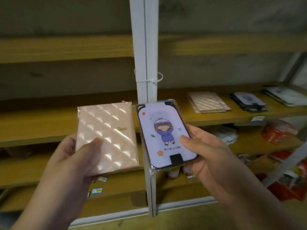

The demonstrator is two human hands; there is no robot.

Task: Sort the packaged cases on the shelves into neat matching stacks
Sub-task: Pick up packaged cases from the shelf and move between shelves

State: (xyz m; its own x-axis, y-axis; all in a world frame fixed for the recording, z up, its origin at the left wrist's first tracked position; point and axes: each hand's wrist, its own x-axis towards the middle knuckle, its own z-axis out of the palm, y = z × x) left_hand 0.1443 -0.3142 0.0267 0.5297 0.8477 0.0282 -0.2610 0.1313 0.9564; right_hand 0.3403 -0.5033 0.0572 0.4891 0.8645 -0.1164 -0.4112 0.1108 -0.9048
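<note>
Gripped one to a hand, two packaged cases are held up side by side in front of the wooden shelves: the left hand clamps a pink quilted case with its thumb laid across the front, and the right hand holds a lilac cartoon case with its thumb pressed on the right edge. The pink case is glossy with a diamond pattern and a small gold script mark, too blurred to read. The lilac case shows a child in a hat and purple coat, small flowers, and a line of tiny writing that cannot be made out. On the shelf to the right lie a stack of pink cases, a stack of dark-edged cases and a white stack, each apart. Blue-and-yellow price tags dot the lower shelf edges.
</note>
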